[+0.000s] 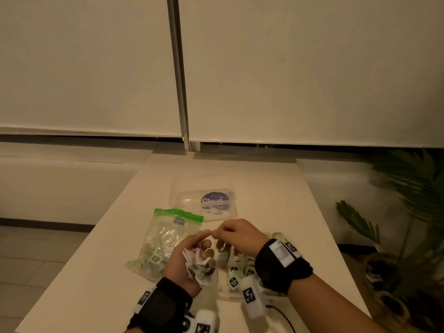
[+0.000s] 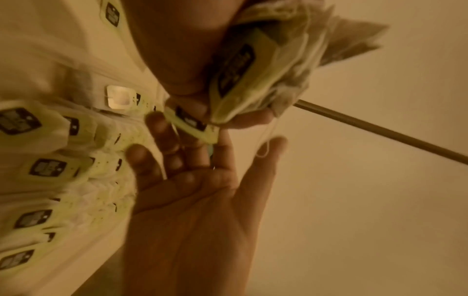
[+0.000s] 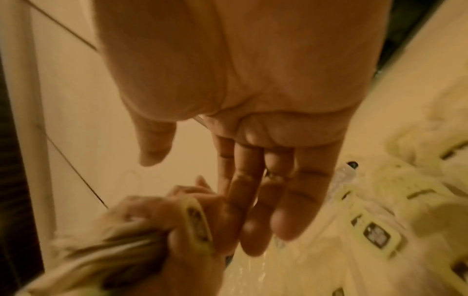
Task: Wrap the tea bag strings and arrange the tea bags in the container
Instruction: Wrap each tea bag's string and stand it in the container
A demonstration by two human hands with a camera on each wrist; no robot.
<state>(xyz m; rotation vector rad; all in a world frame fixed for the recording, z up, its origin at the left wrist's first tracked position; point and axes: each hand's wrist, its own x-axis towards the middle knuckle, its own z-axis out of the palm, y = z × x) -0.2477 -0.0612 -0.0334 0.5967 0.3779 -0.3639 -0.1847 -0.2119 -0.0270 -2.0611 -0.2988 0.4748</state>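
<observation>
My left hand point(image 1: 189, 253) grips a bundle of white tea bags point(image 1: 198, 266) with green tags, held just above the table. In the left wrist view that bundle point(image 2: 268, 66) fills my left hand point(image 2: 182, 60), and one tag point(image 2: 192, 124) sticks out at the fingertips. My right hand point(image 1: 236, 233) reaches in from the right with nearly straight fingers and the thumb apart. Its fingertips point(image 3: 250, 236) touch the tag point(image 3: 200, 224). A thin string loop point(image 2: 264, 148) hangs beside the right thumb. The clear container point(image 1: 228, 296), under my right wrist, holds rows of tagged tea bags point(image 1: 234, 281).
A clear lid point(image 1: 204, 186) with a round blue label lies at the far middle of the pale table point(image 1: 96, 296). A zip bag point(image 1: 165, 236) with a green seal and more tea bags lies left of my hands. A potted plant point(image 1: 408, 200) stands off the table's right edge.
</observation>
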